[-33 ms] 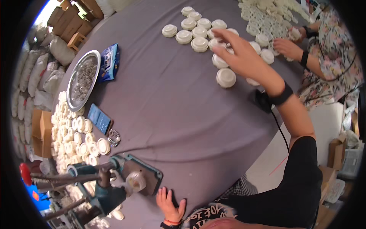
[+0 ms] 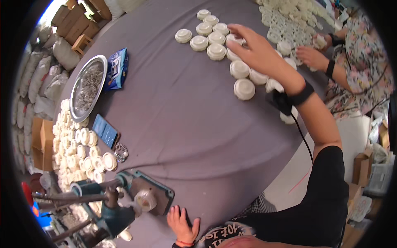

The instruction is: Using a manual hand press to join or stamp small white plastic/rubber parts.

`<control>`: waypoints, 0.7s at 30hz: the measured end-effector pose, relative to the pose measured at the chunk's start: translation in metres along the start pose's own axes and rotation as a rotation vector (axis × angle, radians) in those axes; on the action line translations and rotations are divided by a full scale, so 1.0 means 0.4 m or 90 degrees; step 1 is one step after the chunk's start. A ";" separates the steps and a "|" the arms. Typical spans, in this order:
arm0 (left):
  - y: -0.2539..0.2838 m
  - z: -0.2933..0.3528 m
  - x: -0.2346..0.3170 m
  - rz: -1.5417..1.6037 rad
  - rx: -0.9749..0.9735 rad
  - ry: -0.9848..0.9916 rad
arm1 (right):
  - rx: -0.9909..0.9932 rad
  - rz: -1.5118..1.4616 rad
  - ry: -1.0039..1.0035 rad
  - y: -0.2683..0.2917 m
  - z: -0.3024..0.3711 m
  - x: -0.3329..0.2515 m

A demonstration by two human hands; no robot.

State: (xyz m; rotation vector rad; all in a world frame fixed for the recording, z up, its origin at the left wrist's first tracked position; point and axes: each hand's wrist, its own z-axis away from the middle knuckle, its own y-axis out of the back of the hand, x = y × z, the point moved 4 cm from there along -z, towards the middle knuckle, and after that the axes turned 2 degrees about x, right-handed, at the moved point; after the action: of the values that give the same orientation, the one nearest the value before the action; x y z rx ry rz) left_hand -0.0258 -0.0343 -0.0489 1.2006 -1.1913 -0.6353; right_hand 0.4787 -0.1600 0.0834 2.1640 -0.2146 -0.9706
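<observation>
My right hand (image 2: 256,53) reaches over a group of round white plastic caps (image 2: 216,51) at the far side of the table. Its fingers are spread above the caps; whether they touch any is hidden. Flat on the cloth near the front edge lies my left hand (image 2: 181,225), fingers apart and holding nothing. Just left of it stands a green hand press (image 2: 124,202) with a red knob. A whitish round part (image 2: 145,200) sits on its base plate.
On the left are a metal dish (image 2: 100,82) of small metal parts, a blue packet (image 2: 118,69), a phone (image 2: 106,131), a bracelet (image 2: 120,152) and many loose white rings (image 2: 76,153). At the far right another person's hands (image 2: 312,58) work by piled white parts (image 2: 285,25).
My right hand has shifted slightly left and up over the caps. Another white cap shows below its wrist now. My left hand stays flat on the cloth.
</observation>
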 end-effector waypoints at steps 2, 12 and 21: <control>-0.015 0.001 -0.010 0.000 0.023 -0.020 | -0.014 0.110 -0.034 -0.034 -0.147 0.084; -0.058 0.072 -0.065 0.000 -0.197 0.027 | -0.189 0.412 -0.264 -0.343 -0.584 0.426; -0.079 0.171 -0.045 0.010 -0.214 0.030 | -0.241 0.255 -0.210 -0.435 -0.652 0.629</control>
State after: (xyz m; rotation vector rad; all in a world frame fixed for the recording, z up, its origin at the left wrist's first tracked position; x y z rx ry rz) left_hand -0.0888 -0.0526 -0.0902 0.9169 -1.0061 -0.7584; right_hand 0.8132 0.0041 -0.0674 1.5345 -0.5529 -1.0295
